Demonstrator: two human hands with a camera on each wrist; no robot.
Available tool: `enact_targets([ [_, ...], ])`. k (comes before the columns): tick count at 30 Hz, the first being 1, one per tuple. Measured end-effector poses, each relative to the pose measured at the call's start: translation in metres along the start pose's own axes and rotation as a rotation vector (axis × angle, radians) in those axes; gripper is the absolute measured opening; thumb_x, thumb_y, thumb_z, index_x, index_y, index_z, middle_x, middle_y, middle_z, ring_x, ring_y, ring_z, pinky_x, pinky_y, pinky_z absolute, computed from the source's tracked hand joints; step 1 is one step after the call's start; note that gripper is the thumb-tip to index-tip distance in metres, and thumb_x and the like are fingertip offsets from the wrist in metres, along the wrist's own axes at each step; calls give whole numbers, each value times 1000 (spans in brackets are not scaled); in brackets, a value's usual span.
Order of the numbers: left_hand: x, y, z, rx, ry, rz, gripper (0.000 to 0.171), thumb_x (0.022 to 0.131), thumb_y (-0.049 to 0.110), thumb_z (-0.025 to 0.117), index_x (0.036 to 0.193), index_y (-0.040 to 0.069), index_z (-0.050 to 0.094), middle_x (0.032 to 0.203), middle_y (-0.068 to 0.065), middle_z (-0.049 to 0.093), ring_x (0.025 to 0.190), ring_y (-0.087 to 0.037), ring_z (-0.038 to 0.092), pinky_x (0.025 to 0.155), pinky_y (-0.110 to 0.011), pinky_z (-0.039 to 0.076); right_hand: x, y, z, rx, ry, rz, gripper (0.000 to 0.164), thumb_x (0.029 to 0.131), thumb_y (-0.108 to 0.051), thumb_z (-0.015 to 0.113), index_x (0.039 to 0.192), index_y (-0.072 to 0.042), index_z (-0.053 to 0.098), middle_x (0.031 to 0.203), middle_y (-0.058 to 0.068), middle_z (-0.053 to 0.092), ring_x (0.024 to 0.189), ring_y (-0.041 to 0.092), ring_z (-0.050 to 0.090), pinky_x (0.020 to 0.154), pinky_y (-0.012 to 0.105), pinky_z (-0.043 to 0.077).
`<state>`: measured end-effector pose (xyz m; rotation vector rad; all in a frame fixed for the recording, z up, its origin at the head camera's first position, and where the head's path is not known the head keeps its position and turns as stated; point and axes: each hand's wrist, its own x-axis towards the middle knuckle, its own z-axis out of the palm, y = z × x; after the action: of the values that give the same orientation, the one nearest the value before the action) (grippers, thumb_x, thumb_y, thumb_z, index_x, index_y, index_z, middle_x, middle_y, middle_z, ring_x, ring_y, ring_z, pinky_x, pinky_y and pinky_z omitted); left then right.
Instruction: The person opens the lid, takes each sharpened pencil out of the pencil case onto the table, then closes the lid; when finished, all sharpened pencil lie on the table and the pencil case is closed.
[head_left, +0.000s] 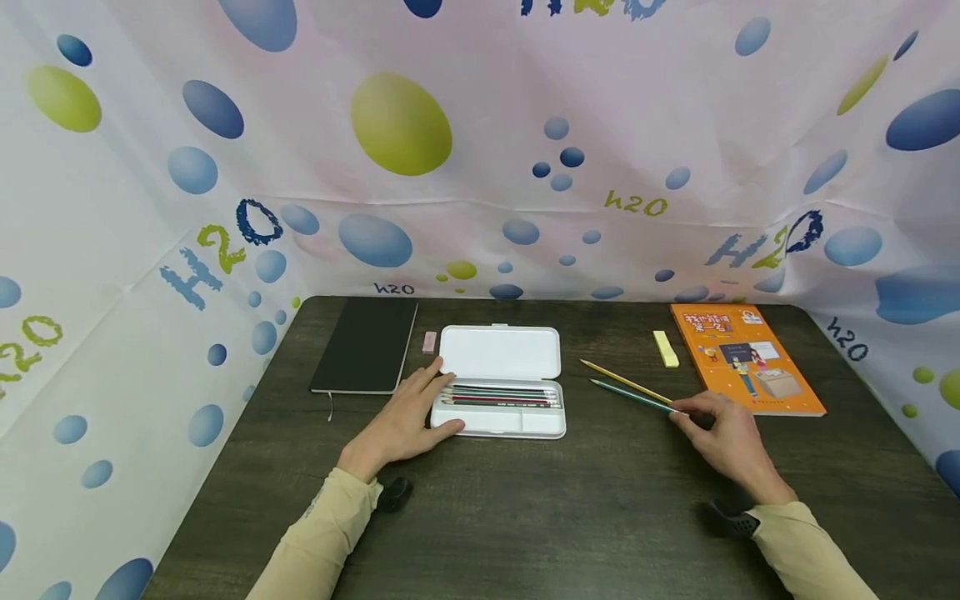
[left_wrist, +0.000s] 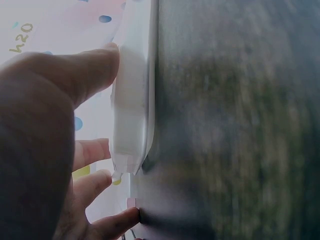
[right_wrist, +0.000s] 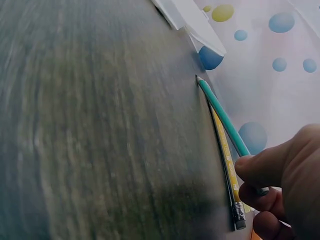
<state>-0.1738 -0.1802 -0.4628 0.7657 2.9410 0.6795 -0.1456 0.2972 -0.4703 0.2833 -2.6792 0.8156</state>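
Observation:
A white pencil case (head_left: pixel 498 350) lies with its lid folded back, and several pencils (head_left: pixel 498 395) fill its upper compartment. My left hand (head_left: pixel 401 421) rests at the case's left side, fingers spread and fairly straight. In the left wrist view its thumb (left_wrist: pixel 95 70) touches the case (left_wrist: pixel 131 100). Between thumb and forefinger, my right hand (head_left: pixel 723 437) pinches a teal pencil (right_wrist: pixel 225 120) near its end, the dark point facing the case. A yellow pencil (head_left: pixel 626 379) lies on the table beside it; its eraser end is near the right fingers (right_wrist: pixel 260 197).
A black notebook (head_left: pixel 367 346) lies at the back left, a pink eraser (head_left: pixel 429 342) between it and the case. Right of the pencils are a pale yellow block (head_left: pixel 665 348) and an orange book (head_left: pixel 750 362). A patterned curtain (head_left: pixel 480 250) hangs behind the dark table (head_left: pixel 562 517).

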Motion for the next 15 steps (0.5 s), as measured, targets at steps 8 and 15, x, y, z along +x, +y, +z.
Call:
enact_targets([
  [8, 0, 0, 1, -8, 8, 3, 79, 94, 58, 60, 154, 11, 38, 165, -12, 17, 148, -38, 22, 119, -55, 19, 0, 2, 3, -59, -8, -61, 7, 82, -4, 79, 88, -6, 80, 84, 1, 68, 79, 22, 56, 64, 35, 42],
  [15, 0, 0, 0, -9, 0, -5, 80, 94, 58, 59, 155, 11, 37, 165, -11, 15, 148, -38, 20, 119, -56, 18, 0, 2, 6, -99, -29, -84, 8, 80, -4, 80, 88, -5, 80, 82, -2, 64, 77, 19, 51, 63, 34, 39],
])
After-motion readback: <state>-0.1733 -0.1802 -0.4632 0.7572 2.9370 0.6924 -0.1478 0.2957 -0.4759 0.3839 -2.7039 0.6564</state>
